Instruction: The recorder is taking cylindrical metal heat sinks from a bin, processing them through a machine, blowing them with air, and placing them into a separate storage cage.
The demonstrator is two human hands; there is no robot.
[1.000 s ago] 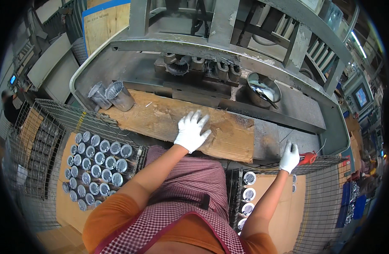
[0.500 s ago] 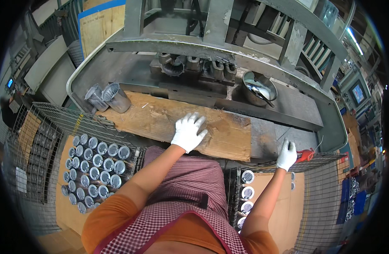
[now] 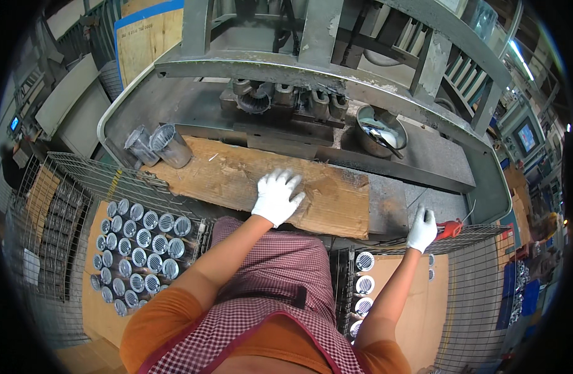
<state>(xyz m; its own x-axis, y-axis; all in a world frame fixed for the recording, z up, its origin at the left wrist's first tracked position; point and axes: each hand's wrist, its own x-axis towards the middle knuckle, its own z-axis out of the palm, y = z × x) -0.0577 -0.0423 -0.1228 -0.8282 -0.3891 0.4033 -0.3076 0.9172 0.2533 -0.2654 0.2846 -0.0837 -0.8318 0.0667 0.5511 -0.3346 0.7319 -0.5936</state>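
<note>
My left hand (image 3: 277, 198), in a white glove, lies with fingers spread on a worn brown cardboard sheet (image 3: 227, 177) along the front of the machine bed. It holds nothing. My right hand (image 3: 421, 229), also gloved in white, is closed by the front edge of the grey metal ledge (image 3: 388, 206). What its fingers hold, if anything, is hidden. Just right of it, a red object (image 3: 448, 229) rests at the wire basket's rim; its kind is unclear. On the cardboard's left end stand two grey metal cup-shaped parts (image 3: 170, 146), one partly behind the other.
Left of me, a wire basket (image 3: 90, 168) holds rows of round, slotted metal parts (image 3: 143, 237) on cardboard. The right basket (image 3: 473, 274) holds several similar parts (image 3: 365, 285). Beyond the cardboard are a machine fixture (image 3: 286, 100) and a metal pot (image 3: 381, 132) of pale liquid.
The fingers of my left hand shift slightly and look a little blurred now. My right hand stays where it was.
</note>
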